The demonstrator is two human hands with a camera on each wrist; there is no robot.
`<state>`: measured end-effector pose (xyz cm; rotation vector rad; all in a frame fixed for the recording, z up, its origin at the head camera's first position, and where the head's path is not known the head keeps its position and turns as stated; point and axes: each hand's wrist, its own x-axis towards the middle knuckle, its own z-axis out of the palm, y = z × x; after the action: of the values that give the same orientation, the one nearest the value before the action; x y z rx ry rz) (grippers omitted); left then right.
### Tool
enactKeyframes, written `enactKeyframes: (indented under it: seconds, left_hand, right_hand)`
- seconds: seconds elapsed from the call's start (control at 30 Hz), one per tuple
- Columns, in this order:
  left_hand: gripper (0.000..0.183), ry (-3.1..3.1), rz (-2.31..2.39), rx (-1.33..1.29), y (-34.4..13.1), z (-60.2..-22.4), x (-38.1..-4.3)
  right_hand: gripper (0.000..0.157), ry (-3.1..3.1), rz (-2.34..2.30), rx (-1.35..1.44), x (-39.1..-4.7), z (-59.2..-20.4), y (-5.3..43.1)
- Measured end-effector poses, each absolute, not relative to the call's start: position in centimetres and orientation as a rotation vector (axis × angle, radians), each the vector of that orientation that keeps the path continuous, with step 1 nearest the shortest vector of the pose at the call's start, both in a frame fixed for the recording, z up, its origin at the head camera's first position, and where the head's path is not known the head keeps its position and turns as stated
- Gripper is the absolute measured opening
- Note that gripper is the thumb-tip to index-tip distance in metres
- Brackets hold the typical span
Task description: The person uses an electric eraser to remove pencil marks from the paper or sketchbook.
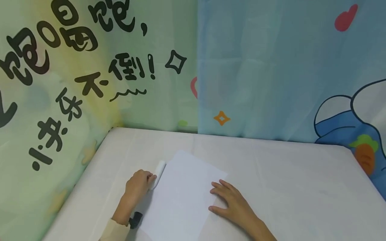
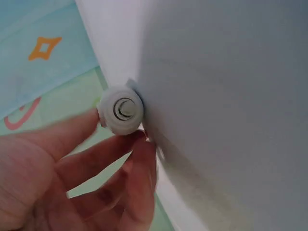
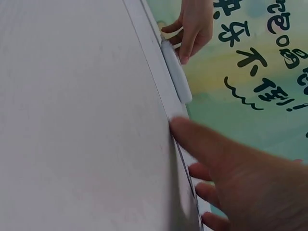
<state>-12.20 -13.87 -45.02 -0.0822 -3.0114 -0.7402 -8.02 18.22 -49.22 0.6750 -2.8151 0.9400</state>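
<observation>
A blank sheet of white paper (image 1: 178,197) lies slantwise on the white table. At its upper left edge my left hand (image 1: 139,184) pinches a white cylindrical stick (image 1: 159,170) between thumb and fingers. In the left wrist view the stick's round end (image 2: 122,109) faces the camera and shows a ring with a small inner piece; its exact kind is unclear. My right hand (image 1: 233,204) is at the paper's right edge, fingers spread and slightly bent. In the right wrist view its thumb (image 3: 202,137) meets the paper's edge, with the other fingertips just beyond that edge.
A white cloth covers the table (image 1: 286,177). Printed curtains stand behind it and at the left: a green one (image 1: 169,110) with dark writing and a blue one (image 1: 265,83) with cartoon pictures. A small black item (image 1: 136,220) is at the left wrist.
</observation>
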Motion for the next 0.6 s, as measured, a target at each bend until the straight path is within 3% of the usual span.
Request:
enactKeyframes:
  seconds: [0.13, 0.33, 0.43, 0.6]
  left_hand:
    - [0.044, -2.795, -0.613, -0.164, -13.3, -45.2, -11.5]
    - [0.102, -2.707, -0.491, -0.469, -11.2, -45.0, -10.0]
    - [0.127, -2.826, -0.415, -0.571, -10.5, -44.9, -8.9]
    - [0.139, -2.913, -0.320, -0.627, -9.8, -45.2, -7.6]
  right_hand:
    - [0.058, -2.714, 0.869, 0.737, -8.4, -48.8, 18.5]
    - [0.073, -2.590, 0.901, 0.612, -8.5, -47.2, 19.0]
    - [0.089, -2.667, 0.866, 0.534, -8.2, -46.5, 19.3]
    - [0.118, -2.775, 0.777, 0.401, -8.0, -46.4, 19.9]
